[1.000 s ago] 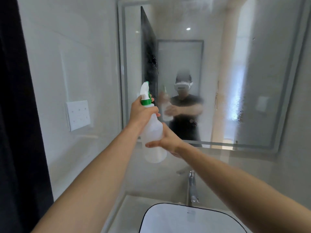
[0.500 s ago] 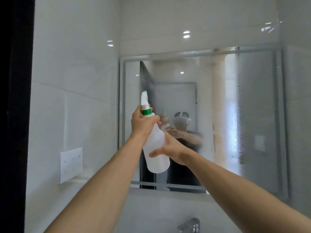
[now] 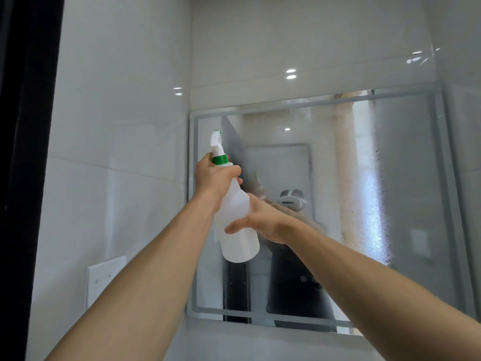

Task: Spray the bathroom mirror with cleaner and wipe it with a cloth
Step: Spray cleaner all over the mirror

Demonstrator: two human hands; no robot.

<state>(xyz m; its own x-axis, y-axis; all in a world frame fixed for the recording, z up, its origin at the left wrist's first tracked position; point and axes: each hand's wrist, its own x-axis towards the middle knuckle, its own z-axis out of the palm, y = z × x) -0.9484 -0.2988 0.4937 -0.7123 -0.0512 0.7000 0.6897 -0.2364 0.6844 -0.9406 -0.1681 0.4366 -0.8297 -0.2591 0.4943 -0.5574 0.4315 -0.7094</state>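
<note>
Head view: my left hand has its fingers clamped around the neck of a white spray bottle, my right hand curls around its body. The misted mirror hangs just beyond my fingers.

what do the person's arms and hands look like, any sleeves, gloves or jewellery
Both arms are bare from the bottom edge of the picture up to the wrists; no sleeve shows. The left hand and the right hand wear no gloves. No watch, bracelet or ring is visible on either one. Nails, where they show, look short and unpainted.
</note>
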